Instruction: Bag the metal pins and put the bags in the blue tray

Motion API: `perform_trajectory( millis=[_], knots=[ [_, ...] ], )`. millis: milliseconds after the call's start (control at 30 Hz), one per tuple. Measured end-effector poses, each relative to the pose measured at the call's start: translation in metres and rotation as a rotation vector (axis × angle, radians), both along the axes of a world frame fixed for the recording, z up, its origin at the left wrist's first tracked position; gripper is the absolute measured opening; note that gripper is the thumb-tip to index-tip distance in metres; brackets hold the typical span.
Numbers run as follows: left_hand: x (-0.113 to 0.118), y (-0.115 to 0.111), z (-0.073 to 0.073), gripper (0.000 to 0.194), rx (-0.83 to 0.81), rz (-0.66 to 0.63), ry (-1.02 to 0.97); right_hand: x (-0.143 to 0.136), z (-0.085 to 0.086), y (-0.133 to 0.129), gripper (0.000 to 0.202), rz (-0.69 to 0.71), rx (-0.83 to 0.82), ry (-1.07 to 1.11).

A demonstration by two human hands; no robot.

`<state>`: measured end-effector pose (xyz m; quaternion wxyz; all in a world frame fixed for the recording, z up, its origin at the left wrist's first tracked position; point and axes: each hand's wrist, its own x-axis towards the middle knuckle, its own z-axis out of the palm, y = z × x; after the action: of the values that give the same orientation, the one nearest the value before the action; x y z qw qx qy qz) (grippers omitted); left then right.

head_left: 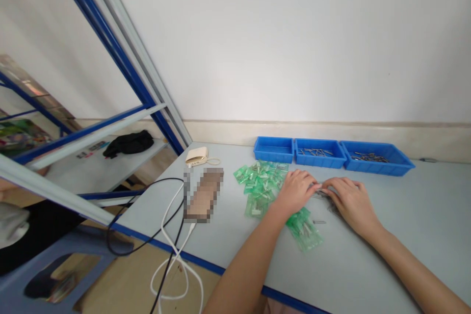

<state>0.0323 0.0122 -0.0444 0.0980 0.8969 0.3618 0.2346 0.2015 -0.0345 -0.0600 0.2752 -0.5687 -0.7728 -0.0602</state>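
Note:
My left hand (pixel 297 190) and my right hand (pixel 351 202) meet over the table, fingertips pinched together around something small and pale that I cannot make out. Under and beside the right fingers lie a few thin metal pieces, partly hidden by the hand. One loose metal pin (pixel 319 222) rests on the table between my wrists. Left of my left hand is a heap of small green-tinted clear bags (pixel 257 184), several with metal pieces inside. Another green bag (pixel 304 230) with metal pieces lies below my left wrist.
Along the wall stand three blue trays: a left tray (pixel 274 148), a middle tray (pixel 319 161) with thin metal pins, and a right tray (pixel 399 166) with more metal pieces. A blurred-out phone-like object (pixel 204 196), a cream power bank (pixel 197 156) and a white cable (pixel 171 240) lie left.

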Motion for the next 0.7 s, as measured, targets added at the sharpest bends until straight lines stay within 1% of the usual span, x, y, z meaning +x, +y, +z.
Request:
perform_trajectory(
  millis=[100,267,400,500,700],
  knots=[
    [0.001,0.001,-0.001,0.028,-0.043,-0.011,-0.056,0.006,-0.003,0.002,0.035,-0.045,-0.032,0.119],
    [0.004,0.002,0.000,0.025,-0.133,-0.030,-0.154,0.012,-0.008,0.006,0.040,-0.079,-0.097,0.322],
    [0.006,0.002,0.003,0.022,-0.207,-0.042,-0.218,0.013,-0.008,0.008,0.041,-0.147,-0.172,0.473],
    [0.007,0.001,0.005,0.018,-0.216,-0.022,-0.228,0.012,-0.005,0.009,0.040,-0.155,-0.239,0.523],
    [0.008,0.000,0.007,0.020,-0.165,0.017,-0.236,0.007,0.002,0.009,0.041,-0.098,-0.315,0.515]
  ],
)
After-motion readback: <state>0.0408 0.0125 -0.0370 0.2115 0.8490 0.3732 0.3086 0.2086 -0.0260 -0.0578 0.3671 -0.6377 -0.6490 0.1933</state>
